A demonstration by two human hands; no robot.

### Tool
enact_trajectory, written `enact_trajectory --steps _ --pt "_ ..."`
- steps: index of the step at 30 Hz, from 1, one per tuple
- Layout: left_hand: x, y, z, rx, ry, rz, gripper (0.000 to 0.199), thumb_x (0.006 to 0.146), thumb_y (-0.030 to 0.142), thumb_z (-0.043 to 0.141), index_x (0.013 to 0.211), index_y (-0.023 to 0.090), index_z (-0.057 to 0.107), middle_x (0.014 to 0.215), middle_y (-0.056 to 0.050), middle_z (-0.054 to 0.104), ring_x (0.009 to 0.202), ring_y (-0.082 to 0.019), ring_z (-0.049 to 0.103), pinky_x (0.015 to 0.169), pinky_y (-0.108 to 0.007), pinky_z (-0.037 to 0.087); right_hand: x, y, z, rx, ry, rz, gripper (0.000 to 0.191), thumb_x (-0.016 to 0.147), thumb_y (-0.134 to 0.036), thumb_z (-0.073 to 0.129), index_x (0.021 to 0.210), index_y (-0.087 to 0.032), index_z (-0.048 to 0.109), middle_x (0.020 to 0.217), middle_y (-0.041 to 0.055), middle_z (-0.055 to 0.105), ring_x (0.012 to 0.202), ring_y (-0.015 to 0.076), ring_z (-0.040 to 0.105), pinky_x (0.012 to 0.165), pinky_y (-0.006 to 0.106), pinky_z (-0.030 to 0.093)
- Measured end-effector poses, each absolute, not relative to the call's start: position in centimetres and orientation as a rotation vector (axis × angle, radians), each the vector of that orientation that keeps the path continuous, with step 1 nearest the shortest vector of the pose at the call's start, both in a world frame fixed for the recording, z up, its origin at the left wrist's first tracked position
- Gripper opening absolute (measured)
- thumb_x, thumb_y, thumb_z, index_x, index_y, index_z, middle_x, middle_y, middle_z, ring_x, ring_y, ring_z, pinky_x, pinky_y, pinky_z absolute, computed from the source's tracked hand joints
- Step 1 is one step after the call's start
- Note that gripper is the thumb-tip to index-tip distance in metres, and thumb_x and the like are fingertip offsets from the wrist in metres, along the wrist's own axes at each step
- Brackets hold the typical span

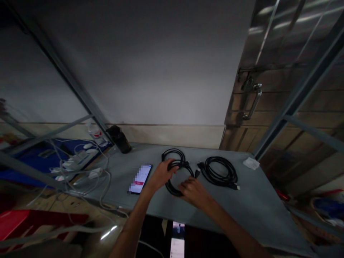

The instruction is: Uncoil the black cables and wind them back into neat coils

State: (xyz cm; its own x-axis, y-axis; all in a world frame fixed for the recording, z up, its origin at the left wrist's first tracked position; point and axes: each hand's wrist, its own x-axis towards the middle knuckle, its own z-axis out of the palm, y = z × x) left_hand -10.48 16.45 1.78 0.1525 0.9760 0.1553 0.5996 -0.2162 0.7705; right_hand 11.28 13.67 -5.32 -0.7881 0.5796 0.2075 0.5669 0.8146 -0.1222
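Observation:
My left hand (164, 173) is closed on the upper left part of a looped black cable (172, 189) above the grey table (249, 204). Lower right on the same loop, the fingers of my right hand (192, 190) are closed round it, with a black plug (197, 173) just above them. Another black cable coil (173, 150) lies directly behind my left hand; whether it joins the held loop cannot be made out. To the right, a separate coiled black cable (219, 172) rests on the table, touched by neither hand.
A lit phone (141, 179) lies left of my hands, and a second phone (177, 240) is below the table's front edge. A black object (119, 139) stands at the back left near white cords and a power strip (80, 159). Crumpled white paper (251, 163) sits back right.

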Motion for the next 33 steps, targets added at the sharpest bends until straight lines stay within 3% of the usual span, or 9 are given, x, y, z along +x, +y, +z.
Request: enact_trajectory --steps 3,7,11,19,26,30,31,33 --pt "-12.0 21.6 0.7 2.063 1.615 0.972 0.021 0.098 0.035 0.074 0.110 0.021 0.083 0.100 -0.009 0.085 0.088 -0.027 0.079 0.085 -0.037 0.061 9.7 18.3 -4.7 -0.921 -2.678 0.042 0.035 0.108 -0.045 0.078 0.128 -0.016 0.077 0.116 0.0139 0.082 0.118 0.0292 0.076 0.115 0.044 0.052" --pt "-13.3 27.1 -1.9 2.077 1.706 1.027 0.020 0.102 0.026 0.068 0.114 0.020 0.083 0.117 -0.014 0.085 0.110 -0.030 0.078 0.107 -0.045 0.058 7.5 22.5 -5.4 -0.994 -2.586 0.043 0.053 0.103 -0.060 0.079 0.131 -0.016 0.073 0.120 0.0157 0.078 0.123 0.0308 0.070 0.117 0.046 0.052" --pt "-14.3 29.8 -5.3 2.053 1.828 1.054 0.019 0.097 0.019 0.072 0.113 0.019 0.083 0.118 -0.016 0.082 0.124 -0.035 0.072 0.121 -0.056 0.049 6.0 24.5 -7.2 -1.010 -2.551 0.042 0.062 0.097 -0.070 0.082 0.127 -0.016 0.076 0.131 0.0180 0.071 0.132 0.0344 0.063 0.118 0.050 0.051" --pt "-15.5 28.9 -9.6 2.008 1.847 1.060 0.038 0.097 0.011 0.068 0.133 0.018 0.077 0.132 -0.018 0.076 0.127 -0.033 0.069 0.119 -0.054 0.052 5.8 23.8 -10.4 -0.990 -2.523 0.023 0.065 0.104 -0.076 0.069 0.125 -0.015 0.076 0.126 0.0169 0.074 0.126 0.0352 0.066 0.114 0.052 0.051" --pt "-14.6 23.6 -10.1 1.999 1.746 1.091 0.033 0.092 0.014 0.076 0.124 0.022 0.080 0.122 -0.011 0.079 0.117 -0.030 0.072 0.114 -0.050 0.056 8.1 19.2 -9.6 -0.946 -2.518 0.115 0.060 0.095 -0.073 0.082 0.115 -0.016 0.075 0.118 0.0140 0.077 0.119 0.0335 0.071 0.112 0.052 0.057" --pt "-14.1 20.5 -10.5 1.943 1.711 1.167 0.035 0.093 0.017 0.075 0.126 0.023 0.080 0.124 -0.011 0.078 0.119 -0.029 0.072 0.112 -0.049 0.057 10.3 12.3 -9.8 -1.012 -2.362 0.098 0.051 0.101 -0.059 0.082 0.129 -0.018 0.072 0.129 0.0157 0.074 0.124 0.0359 0.071 0.112 0.056 0.060" --pt "-14.0 19.8 -10.6 1.919 1.709 1.198 0.034 0.093 0.018 0.074 0.127 0.023 0.080 0.125 -0.011 0.077 0.120 -0.029 0.071 0.113 -0.050 0.057 10.8 9.7 -10.4 -1.020 -2.318 0.116 0.046 0.107 -0.053 0.076 0.139 -0.020 0.070 0.135 0.0166 0.072 0.129 0.0355 0.070 0.115 0.057 0.059" --pt "-13.8 18.8 -10.7 1.876 1.717 1.269 0.033 0.097 0.025 0.073 0.129 0.023 0.079 0.128 -0.012 0.075 0.123 -0.031 0.070 0.116 -0.053 0.055 11.7 4.1 -12.7 -0.999 -2.280 0.228 0.026 0.116 -0.037 0.057 0.133 -0.026 0.073 0.129 0.0143 0.076 0.125 0.0317 0.073 0.114 0.052 0.061"
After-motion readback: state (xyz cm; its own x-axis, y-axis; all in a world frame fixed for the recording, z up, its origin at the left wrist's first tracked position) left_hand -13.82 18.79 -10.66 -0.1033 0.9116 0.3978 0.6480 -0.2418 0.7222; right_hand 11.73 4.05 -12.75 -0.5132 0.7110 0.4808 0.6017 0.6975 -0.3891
